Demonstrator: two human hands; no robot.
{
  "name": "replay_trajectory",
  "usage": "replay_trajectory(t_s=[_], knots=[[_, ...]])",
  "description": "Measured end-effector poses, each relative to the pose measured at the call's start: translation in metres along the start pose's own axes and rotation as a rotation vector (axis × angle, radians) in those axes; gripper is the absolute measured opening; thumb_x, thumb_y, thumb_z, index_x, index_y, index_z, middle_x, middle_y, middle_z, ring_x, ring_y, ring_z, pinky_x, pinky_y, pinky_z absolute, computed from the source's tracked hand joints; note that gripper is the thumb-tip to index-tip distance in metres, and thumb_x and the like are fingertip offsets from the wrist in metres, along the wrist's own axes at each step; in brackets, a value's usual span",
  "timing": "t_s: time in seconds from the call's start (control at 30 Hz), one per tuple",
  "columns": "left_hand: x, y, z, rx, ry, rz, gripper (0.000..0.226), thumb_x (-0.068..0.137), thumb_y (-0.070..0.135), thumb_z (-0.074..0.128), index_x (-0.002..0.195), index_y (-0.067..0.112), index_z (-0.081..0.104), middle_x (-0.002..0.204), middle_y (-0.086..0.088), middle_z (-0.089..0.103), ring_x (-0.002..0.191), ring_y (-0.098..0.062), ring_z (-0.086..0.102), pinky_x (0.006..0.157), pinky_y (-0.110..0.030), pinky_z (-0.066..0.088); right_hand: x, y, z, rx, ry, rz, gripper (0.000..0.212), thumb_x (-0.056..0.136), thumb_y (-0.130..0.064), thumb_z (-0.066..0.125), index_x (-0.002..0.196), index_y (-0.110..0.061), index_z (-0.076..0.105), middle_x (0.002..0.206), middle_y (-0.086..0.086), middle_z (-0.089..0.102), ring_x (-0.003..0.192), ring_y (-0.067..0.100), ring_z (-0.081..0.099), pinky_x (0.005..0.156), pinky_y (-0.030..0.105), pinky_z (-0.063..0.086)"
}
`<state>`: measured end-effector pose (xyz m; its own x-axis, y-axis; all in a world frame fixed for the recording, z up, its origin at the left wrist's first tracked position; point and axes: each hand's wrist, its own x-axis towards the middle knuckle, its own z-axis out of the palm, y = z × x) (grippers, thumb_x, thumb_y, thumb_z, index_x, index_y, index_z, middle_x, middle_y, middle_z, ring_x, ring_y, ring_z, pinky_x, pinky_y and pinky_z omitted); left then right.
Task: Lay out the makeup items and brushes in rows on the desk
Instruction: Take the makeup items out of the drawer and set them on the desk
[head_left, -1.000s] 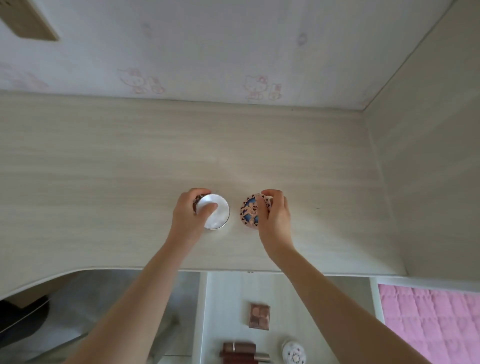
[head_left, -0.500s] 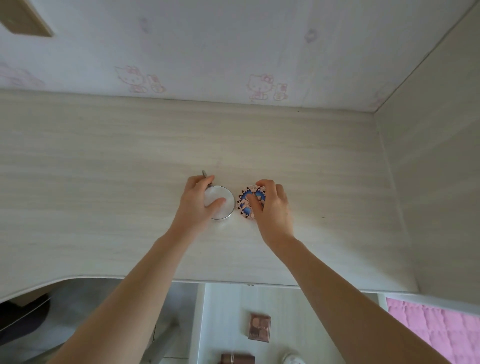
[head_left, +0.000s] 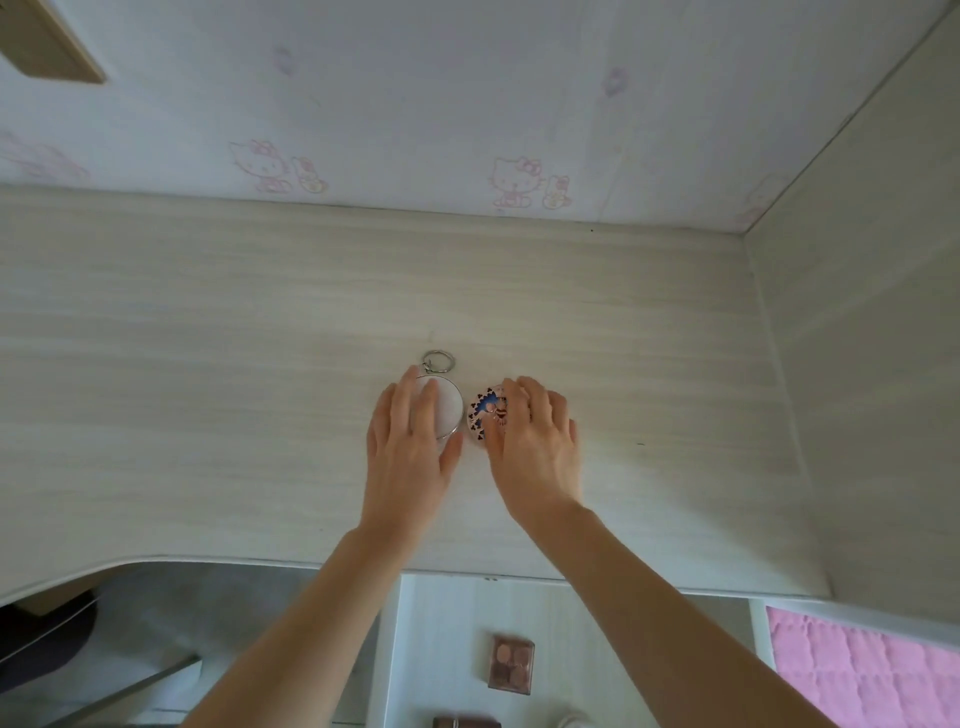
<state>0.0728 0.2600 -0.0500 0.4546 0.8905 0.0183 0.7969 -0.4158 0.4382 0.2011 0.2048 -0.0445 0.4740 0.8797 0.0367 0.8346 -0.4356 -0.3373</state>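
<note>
Hands flat on desk (head_left: 208, 364) middle: left hand (head_left: 410, 441), fingers straight, lies on round mirror (head_left: 449, 410), key ring (head_left: 438, 361) at far edge. Right hand (head_left: 535, 441), fingers relaxed, covers patterned compact (head_left: 483, 410) just right, close beside mirror.

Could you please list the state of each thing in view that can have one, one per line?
Round mirror: flat on the desk, key ring lying at its far edge.
Patterned round compact: flat on the desk, closed, just right of the mirror.
Left hand: fingers straight, resting on the mirror.
Right hand: fingers laid over the compact.
Eyeshadow palette: on the lower surface, pans showing.
</note>
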Motion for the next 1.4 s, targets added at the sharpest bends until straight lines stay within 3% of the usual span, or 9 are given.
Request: replay_trajectory(t_s=[0.1,0.2,0.37,0.47,0.57,0.87,1.03,1.23,1.4], knots=[[-0.007,-0.001,0.004,0.035,-0.019,0.04,0.052,0.095,0.028,0.055,0.142,0.011,0.041,0.153,-0.008,0.031,0.141,-0.033,0.025,0.111,-0.046,0.032,-0.015,-0.003,0.003,-0.08,-0.037,-0.048,0.057,0.092,-0.04,0.055,0.135,-0.005,0.048,0.14,0.011,0.048,0.125,0.029,0.049,0.091,0.039,0.05],[-0.002,-0.005,0.004,0.028,-0.002,0.056,0.046,0.096,0.021,0.053,0.14,0.011,0.046,0.151,-0.008,0.037,0.141,-0.033,0.028,0.11,-0.047,0.034,-0.015,0.002,0.005,-0.094,-0.063,-0.084,0.055,0.089,-0.03,0.063,0.135,-0.003,0.049,0.143,0.014,0.046,0.127,0.032,0.049,0.094,0.039,0.05],[0.011,-0.01,0.002,0.043,-0.016,0.048,0.045,0.099,0.023,0.047,0.142,0.012,0.042,0.153,-0.007,0.032,0.144,-0.031,0.022,0.113,-0.042,0.03,0.005,0.002,0.009,-0.085,-0.137,-0.184,0.057,0.094,-0.015,0.051,0.146,-0.002,0.031,0.153,0.015,0.029,0.143,0.035,0.022,0.115,0.044,0.027],[0.021,-0.011,0.001,0.062,-0.016,0.06,0.046,0.098,0.02,0.05,0.141,0.009,0.043,0.151,-0.01,0.035,0.142,-0.034,0.024,0.112,-0.043,0.032,0.021,0.001,0.011,-0.1,-0.2,-0.224,0.06,0.097,-0.014,0.042,0.15,-0.004,0.015,0.158,0.012,0.014,0.147,0.031,0.006,0.12,0.042,0.013],[0.027,-0.012,0.0,0.069,-0.018,0.069,0.045,0.096,0.018,0.053,0.139,0.008,0.045,0.149,-0.011,0.038,0.14,-0.036,0.027,0.109,-0.045,0.036,0.032,0.002,0.013,-0.121,-0.222,-0.239,0.061,0.098,-0.017,0.036,0.151,-0.006,0.009,0.16,0.01,0.005,0.147,0.029,-0.001,0.12,0.039,0.008],[0.018,-0.01,-0.003,0.096,-0.009,0.07,0.058,0.09,0.016,0.061,0.144,0.012,0.039,0.152,-0.01,0.033,0.143,-0.034,0.024,0.115,-0.045,0.026,0.019,0.006,0.005,-0.081,-0.2,-0.239,0.065,0.094,-0.016,0.044,0.15,-0.006,0.013,0.159,0.011,0.01,0.147,0.031,0.003,0.119,0.042,0.015],[-0.023,-0.009,-0.01,-0.015,0.012,0.096,0.06,0.09,0.01,0.059,0.145,0.013,0.036,0.15,-0.008,0.037,0.142,-0.028,0.026,0.114,-0.041,0.029,-0.026,0.014,-0.01,0.007,-0.143,-0.199,0.06,0.09,-0.008,0.05,0.146,-0.001,0.028,0.154,0.015,0.026,0.145,0.034,0.014,0.116,0.045,0.026],[-0.096,-0.013,-0.01,-0.096,0.058,0.199,0.048,0.085,-0.002,0.062,0.132,0.006,0.054,0.133,-0.008,0.054,0.131,-0.028,0.043,0.106,-0.042,0.04,-0.105,0.026,-0.02,0.057,-0.139,-0.185,0.052,0.087,-0.003,0.056,0.137,0.002,0.044,0.143,0.019,0.044,0.14,0.037,0.029,0.113,0.044,0.031],[-0.153,-0.011,-0.001,-0.135,0.01,0.248,0.038,0.083,0.0,0.061,0.12,0.008,0.062,0.123,-0.003,0.059,0.123,-0.023,0.049,0.1,-0.034,0.045,-0.166,0.038,-0.026,0.12,-0.172,-0.189,0.05,0.081,0.001,0.059,0.13,0.002,0.05,0.13,0.016,0.054,0.123,0.032,0.049,0.097,0.041,0.048]])
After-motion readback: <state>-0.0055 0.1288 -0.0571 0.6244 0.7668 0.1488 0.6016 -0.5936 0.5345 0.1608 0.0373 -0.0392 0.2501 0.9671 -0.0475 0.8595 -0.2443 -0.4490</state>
